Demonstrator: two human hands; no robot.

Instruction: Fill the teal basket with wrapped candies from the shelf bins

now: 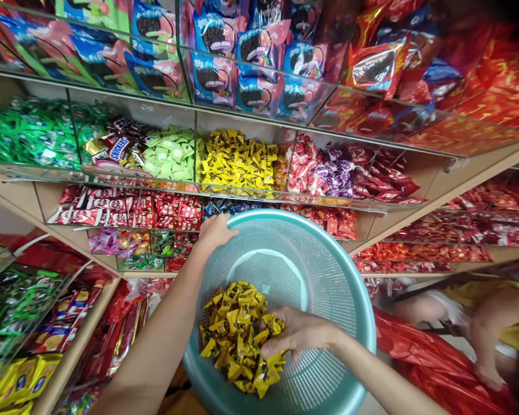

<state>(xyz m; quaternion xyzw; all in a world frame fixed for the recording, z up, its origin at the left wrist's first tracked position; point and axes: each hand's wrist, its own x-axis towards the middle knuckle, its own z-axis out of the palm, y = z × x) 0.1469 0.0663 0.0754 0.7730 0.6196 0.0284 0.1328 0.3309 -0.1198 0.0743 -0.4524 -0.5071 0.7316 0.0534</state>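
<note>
A teal plastic mesh basket (328, 271) fills the lower middle of the view. My left hand (216, 231) is closed over its far left rim, with the fingers partly hidden. Inside the basket, a heap of yellow-wrapped candies (237, 323) lies on the left side of the floor. My right hand (296, 331) reaches in from the right, its thumb and fingers curled around some of those candies at the heap's edge. Some of its fingertips are hidden among the wrappers. More candies in similar yellow wrappers (237, 164) fill a shelf bin beyond the basket.
Tiered shelves with clear dividers hold blue-and-pink cookie packs (216, 34), green candies (30, 135) and a Snickers pack (120, 147). Another shelf (80, 351) runs along the lower left. At right, a person's arm (486, 334) is near red plastic bags (432, 357).
</note>
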